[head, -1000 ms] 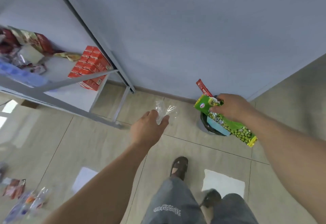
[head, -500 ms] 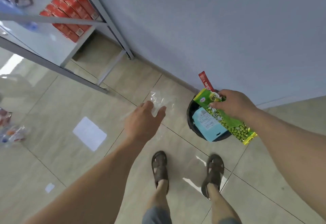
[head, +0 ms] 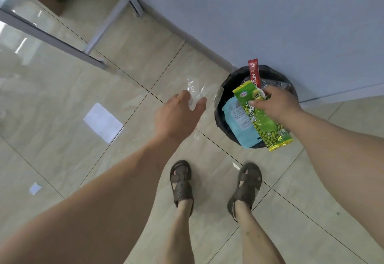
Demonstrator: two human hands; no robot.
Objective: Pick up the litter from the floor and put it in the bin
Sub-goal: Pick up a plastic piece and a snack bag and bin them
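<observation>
The right hand (head: 276,103) pinches a green pea packet (head: 261,116) and a red sachet (head: 254,73) over the black bin (head: 224,118) by the wall, while the left hand (head: 178,116) grips a clear wrapper (head: 195,91) beside it

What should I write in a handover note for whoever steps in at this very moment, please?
Left hand: holds a clear plastic wrapper above the floor, left of the bin, not yet over it.
Right hand: grips a green pea snack packet and a red Nescafe stick over the bin's opening.
Bin: black-lined, by the wall; a light blue packet shows under the green one, whether inside or held I cannot tell.
Done: litter carried to the bin.
Left: release the right hand's items, bring the wrapper over and drop it.
</observation>
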